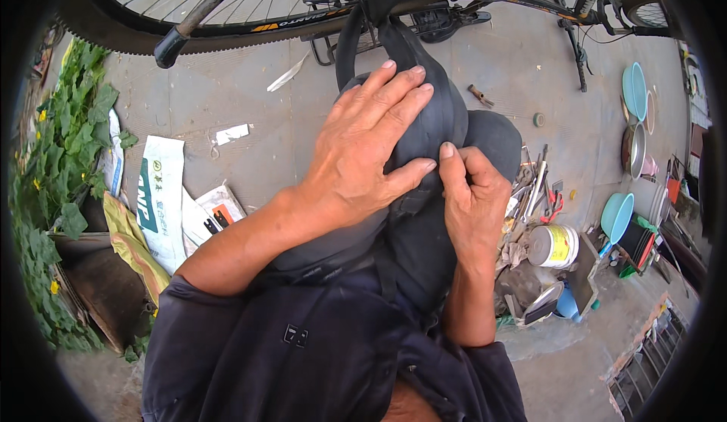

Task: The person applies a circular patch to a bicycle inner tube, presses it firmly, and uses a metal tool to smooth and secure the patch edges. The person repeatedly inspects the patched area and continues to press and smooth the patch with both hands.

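Note:
A black bicycle inner tube [443, 92] lies flattened across my knee, its loop running up to the bicycle wheel [227, 29]. My left hand [363, 138] rests on the tube with its fingers stretched out together, palm down, and the thumb pointing toward my other hand. At the tube's near edge, my right hand [477, 195] has its fingers curled and the thumb pressing, pinching the rubber. What lies under the left palm is hidden. Dark trousers [333, 244] cover the legs beneath both hands.
The bicycle frame [522, 5] spans the top. At right, hand tools [539, 183], a white bucket [553, 245] and blue basins [617, 216] stand on the ground. Leafy plants [64, 134] and a printed sack [160, 195] lie left. A small tape roll [538, 119] sits beyond the knee.

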`<state>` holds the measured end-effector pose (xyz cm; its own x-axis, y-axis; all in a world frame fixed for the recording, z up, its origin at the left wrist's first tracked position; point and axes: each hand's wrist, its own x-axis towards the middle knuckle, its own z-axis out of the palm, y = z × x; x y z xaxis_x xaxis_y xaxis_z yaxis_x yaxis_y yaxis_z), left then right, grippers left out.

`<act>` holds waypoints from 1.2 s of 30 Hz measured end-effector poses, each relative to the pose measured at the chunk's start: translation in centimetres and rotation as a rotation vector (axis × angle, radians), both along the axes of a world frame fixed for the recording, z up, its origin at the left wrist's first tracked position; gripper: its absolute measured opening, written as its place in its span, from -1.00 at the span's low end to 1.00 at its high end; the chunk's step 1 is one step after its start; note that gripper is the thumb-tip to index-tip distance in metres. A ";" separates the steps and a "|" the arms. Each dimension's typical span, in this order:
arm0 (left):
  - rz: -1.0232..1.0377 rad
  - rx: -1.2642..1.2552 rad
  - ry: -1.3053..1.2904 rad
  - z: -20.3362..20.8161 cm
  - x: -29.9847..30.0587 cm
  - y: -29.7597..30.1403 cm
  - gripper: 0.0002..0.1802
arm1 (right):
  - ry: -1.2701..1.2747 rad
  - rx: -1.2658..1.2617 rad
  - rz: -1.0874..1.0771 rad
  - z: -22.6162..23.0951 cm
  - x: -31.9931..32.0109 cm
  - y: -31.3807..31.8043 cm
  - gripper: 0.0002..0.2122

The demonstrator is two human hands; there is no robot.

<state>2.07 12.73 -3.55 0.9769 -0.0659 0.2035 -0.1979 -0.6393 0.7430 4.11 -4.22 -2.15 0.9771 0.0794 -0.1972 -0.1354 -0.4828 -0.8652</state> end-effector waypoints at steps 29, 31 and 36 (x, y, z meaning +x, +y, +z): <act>0.034 -0.172 0.019 -0.8 0.1 0.8 -0.41 | -0.170 -0.190 -0.170 -4.3 -6.3 -8.4 -0.57; 0.059 -0.174 0.008 -0.7 0.2 0.6 -0.49 | -0.168 -0.170 -0.193 -4.4 -6.4 -8.3 -0.57; 0.108 -0.233 0.022 -0.4 0.4 0.5 -0.52 | -0.164 -0.153 -0.227 -4.7 -6.3 -8.2 -0.58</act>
<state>2.42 13.21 -3.99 0.9801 0.0855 0.1791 -0.1194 -0.4668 0.8763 -2.23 -12.47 -6.88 0.9863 -0.1624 -0.0287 -0.1193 -0.5827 -0.8039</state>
